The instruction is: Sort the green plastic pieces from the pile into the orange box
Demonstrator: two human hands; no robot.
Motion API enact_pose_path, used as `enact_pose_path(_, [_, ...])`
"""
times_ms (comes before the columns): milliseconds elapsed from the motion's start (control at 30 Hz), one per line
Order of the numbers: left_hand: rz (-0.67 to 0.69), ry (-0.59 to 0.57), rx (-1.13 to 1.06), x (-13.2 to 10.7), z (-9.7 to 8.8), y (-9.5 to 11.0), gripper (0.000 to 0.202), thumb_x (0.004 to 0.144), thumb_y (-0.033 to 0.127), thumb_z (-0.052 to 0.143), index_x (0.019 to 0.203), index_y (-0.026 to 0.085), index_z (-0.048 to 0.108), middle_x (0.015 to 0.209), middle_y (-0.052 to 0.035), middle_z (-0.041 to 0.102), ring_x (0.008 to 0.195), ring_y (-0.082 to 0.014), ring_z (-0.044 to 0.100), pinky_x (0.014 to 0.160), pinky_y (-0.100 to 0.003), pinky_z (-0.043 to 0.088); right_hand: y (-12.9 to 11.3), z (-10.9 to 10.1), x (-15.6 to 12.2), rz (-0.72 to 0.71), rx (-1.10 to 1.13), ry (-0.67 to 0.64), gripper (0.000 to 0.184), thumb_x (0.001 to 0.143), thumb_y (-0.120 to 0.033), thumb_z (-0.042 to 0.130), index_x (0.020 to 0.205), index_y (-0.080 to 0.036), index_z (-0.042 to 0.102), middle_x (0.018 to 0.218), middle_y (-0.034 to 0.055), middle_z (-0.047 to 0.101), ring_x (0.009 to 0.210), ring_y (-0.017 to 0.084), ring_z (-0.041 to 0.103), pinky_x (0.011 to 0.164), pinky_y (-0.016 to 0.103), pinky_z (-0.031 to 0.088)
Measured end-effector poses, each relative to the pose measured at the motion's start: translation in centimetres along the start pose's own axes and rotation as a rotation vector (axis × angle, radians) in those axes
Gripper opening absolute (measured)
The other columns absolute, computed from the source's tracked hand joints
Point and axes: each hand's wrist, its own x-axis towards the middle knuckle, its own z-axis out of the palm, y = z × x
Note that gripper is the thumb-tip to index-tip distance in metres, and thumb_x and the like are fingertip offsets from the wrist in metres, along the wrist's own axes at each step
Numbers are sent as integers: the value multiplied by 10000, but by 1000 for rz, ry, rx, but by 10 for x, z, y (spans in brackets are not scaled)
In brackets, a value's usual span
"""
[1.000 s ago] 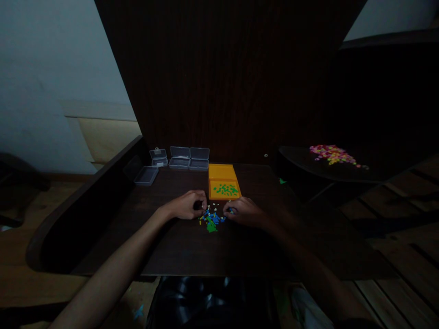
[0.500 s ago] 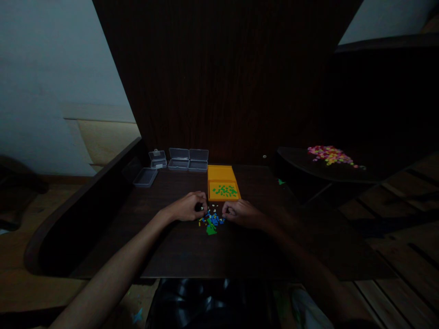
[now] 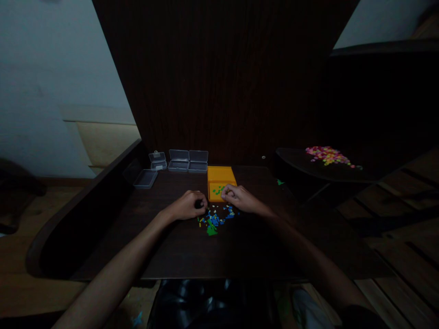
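Over the front right part of an open yellow box is my right hand, its fingers pinched together. Whatever is between them is too small to make out. Small green pieces lie in the box, partly hidden by that hand. My left hand rests on the dark table just left of a scattered pile of small blue, white and yellow pieces. Its thumb and fingers curl together, and what they hold cannot be seen. A larger green clump lies at the pile's near edge.
Clear plastic cases stand open along the back left, with a shallow clear tray before them. A raised side panel bounds the table's left. Pink and yellow pieces are heaped on a shelf at right, near a green scrap.
My right hand has moved up and away from the pile to over the yellow box, uncovering blue and white pieces on the table. My left hand has barely moved.
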Motion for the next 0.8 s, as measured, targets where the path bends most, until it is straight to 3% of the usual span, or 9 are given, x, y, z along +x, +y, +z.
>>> enact_pose_path(267, [-10, 89, -11, -1, -1, -3, 66, 730, 106, 613, 746, 147, 661, 721, 6, 677, 658, -114, 621, 657, -201, 442, 2, -3, 35, -31, -105, 127, 99, 930, -220, 498, 887, -156, 560, 672, -17, 571, 593, 113, 510, 568, 222, 348])
enact_pose_path(800, [48, 117, -10, -1, 1, -4, 100, 735, 65, 618, 776, 152, 645, 754, 3, 664, 693, -115, 598, 667, -201, 441, 16, 9, 53, -63, -94, 182, 107, 767, -98, 652, 869, -128, 655, 780, 16, 665, 620, 104, 544, 603, 205, 387])
